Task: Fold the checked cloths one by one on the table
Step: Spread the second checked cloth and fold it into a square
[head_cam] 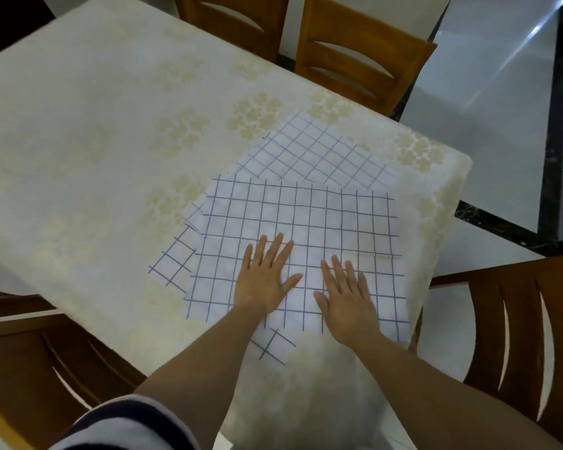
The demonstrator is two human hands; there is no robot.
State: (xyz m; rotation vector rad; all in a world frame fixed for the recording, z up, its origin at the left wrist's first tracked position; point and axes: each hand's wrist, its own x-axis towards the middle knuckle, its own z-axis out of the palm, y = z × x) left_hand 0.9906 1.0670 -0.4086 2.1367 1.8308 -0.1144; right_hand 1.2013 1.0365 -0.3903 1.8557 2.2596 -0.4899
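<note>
A white cloth with a dark checked grid lies flat on top of a pile near the table's right corner. My left hand and my right hand rest palm down on its near half, fingers spread, holding nothing. Beneath it, another checked cloth sticks out toward the far side, turned at an angle. Corners of lower checked cloth poke out at the left and at the near edge.
The table wears a cream cloth with a pale flower pattern. Wooden chairs stand at the far side, at the right and at the near left. The table's right corner drops off close to the pile.
</note>
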